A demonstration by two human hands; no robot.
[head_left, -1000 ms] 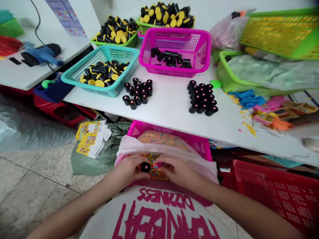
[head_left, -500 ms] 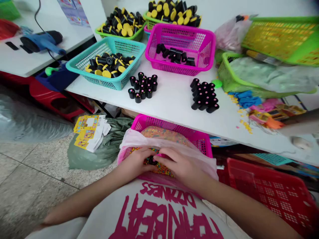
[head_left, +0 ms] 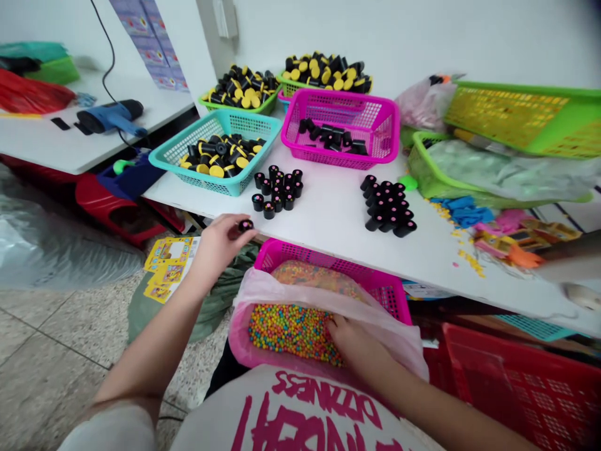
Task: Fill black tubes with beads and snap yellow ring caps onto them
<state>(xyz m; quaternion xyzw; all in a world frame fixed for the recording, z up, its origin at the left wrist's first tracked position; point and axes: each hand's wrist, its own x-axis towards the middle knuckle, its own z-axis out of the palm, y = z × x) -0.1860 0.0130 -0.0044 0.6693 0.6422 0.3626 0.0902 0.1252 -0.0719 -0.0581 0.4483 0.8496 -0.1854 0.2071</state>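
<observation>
1. The left hand (head_left: 218,244) grips a small black cylinder (head_left: 245,225) between thumb and fingers, pink centre facing up. It is by the near edge of the worktop (head_left: 328,203), near the left group of cylinders (head_left: 278,191); whether it touches the surface, I cannot tell.
2. The right hand (head_left: 355,343) is down at the colourful beads (head_left: 286,332) in the plastic bag (head_left: 256,285), its fingertips partly hidden among them. I cannot tell whether it is closed on anything.
3. The cylinder looks light and stiff, probably hard plastic – a gentle pinch should be enough, and squeezing harder gains little.
4. Its smooth, slightly shiny wall may slip or roll in the fingers. The best hold is probably on opposite sides of the wall, as the left hand has it, leaving the top uncovered.
5. Tilting looks like the main risk: if beads sit loose in the top, they could spill, so upright is safer.
6. The beads are likely light, hard and quick to roll – better scooped with cupped fingers than pinched singly.
7. The bag is thin and limp, so its folded edge gives no firm hold; the pink basket (head_left: 267,255) around it looks stiffer.
</observation>
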